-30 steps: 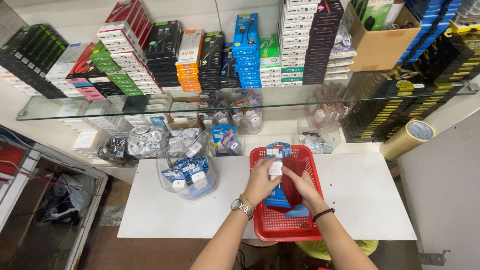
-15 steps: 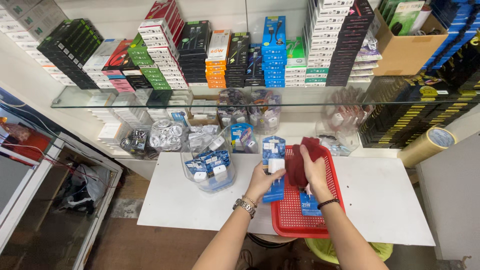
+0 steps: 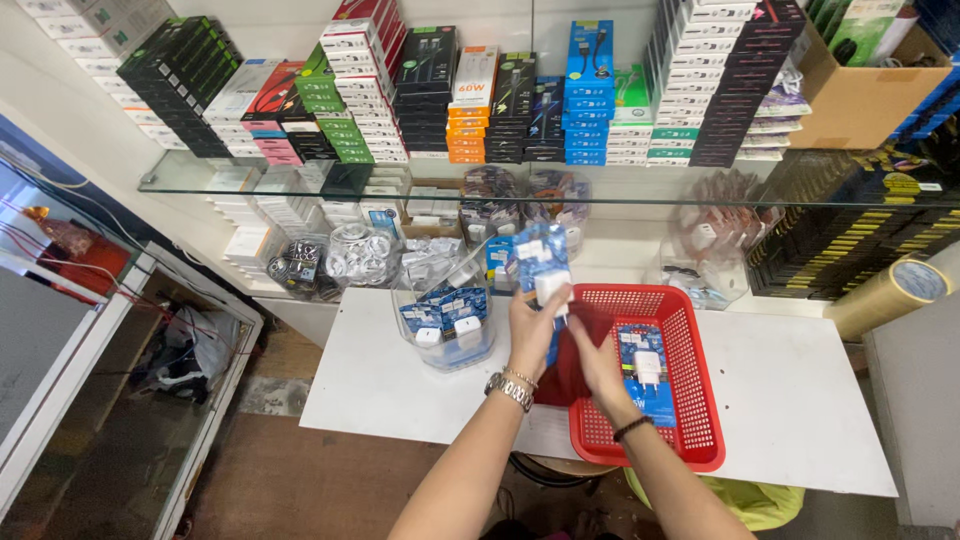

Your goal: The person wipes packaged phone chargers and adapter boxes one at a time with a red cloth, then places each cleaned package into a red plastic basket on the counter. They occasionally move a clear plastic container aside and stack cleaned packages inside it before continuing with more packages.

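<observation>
both hands over the red basket; blue charger pack now lifted.

we see the left hand clamped on a blue charger pack, raised above the near-left rim of the red basket on the white tabletop. half a second ago the pack hung lower, beside the basket. right hand sits just under it, fingers curled; whether it grips anything, we cannot tell. another blue pack lies inside the basket. a clear jar of packs stands just left of the basket.

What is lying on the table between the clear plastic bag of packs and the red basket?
In the head view, the person's left hand, holding a blue charger pack, fills the gap between the clear bag and the red basket; below it lies bare white table.
</observation>
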`<control>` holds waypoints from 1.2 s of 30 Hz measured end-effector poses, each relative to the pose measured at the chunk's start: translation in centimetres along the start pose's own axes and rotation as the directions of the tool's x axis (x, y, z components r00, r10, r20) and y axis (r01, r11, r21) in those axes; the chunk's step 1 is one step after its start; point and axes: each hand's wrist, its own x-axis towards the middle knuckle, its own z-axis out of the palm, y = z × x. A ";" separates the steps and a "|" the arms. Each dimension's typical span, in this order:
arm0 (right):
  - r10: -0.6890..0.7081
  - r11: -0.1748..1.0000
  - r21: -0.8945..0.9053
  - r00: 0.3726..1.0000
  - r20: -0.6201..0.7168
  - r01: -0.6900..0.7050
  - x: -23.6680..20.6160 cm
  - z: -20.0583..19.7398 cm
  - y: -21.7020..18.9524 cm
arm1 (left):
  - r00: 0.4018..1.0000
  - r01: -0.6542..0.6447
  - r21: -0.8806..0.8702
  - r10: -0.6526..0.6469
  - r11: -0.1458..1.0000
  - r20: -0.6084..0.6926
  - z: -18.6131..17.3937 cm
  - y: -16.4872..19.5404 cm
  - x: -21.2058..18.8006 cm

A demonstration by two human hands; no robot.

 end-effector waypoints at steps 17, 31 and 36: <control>-0.231 0.761 -0.626 0.973 -0.019 0.169 -0.9 -2.1 -4.6 | 0.974 0.000 -0.305 -0.069 0.952 -0.217 -3.8 -1.2 0.9; -0.199 0.821 -0.550 0.980 -0.028 0.151 1.6 -4.3 -2.3 | 0.975 -0.176 -0.118 0.158 0.977 -0.154 -9.4 4.3 2.5; -0.126 0.881 -0.455 0.992 0.031 0.126 1.5 -2.5 -2.3 | 0.968 -0.249 0.052 0.250 0.967 -0.025 -16.5 5.8 4.5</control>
